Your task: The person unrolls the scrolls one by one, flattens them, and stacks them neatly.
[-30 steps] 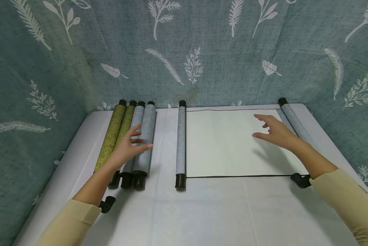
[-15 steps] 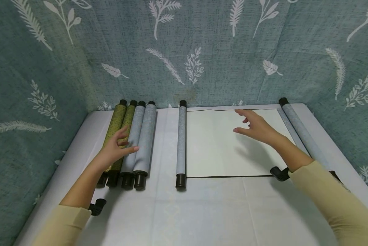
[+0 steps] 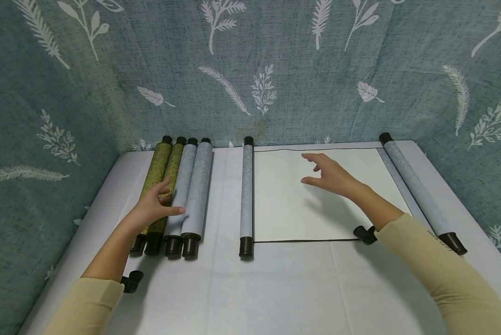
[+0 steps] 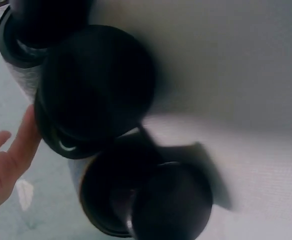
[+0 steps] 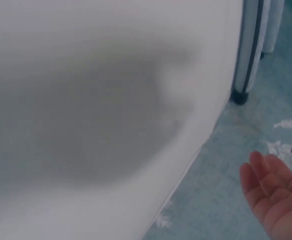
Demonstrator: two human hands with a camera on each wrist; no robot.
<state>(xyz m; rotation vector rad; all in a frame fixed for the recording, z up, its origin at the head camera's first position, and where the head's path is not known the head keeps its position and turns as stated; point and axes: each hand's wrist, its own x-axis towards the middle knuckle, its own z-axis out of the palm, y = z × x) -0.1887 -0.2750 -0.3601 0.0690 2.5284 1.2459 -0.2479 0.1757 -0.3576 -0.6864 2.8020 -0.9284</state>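
Observation:
An unrolled scroll lies on the table, its blank white sheet stretched between a thin grey roller and a thicker grey roll slanting at the right. Over that sheet hovers my right hand, thumb and fingers parted around nothing, casting a shadow. My left hand is over the rolled scrolls at the left, fingers loosely spread and gripping nothing. Two of these are green speckled scrolls; beside them lie two grey-blue scrolls. Black end caps fill the left wrist view, with fingers behind them.
A white-covered table carries everything. Teal leaf-patterned fabric stands as a wall behind it and at both sides. Small black cameras sit at the left wrist and the right wrist.
My right hand has moved left across the white sheet, away from the right roll. My left hand has shifted left from the grey-blue scrolls toward the green ones. The scrolls have not moved.

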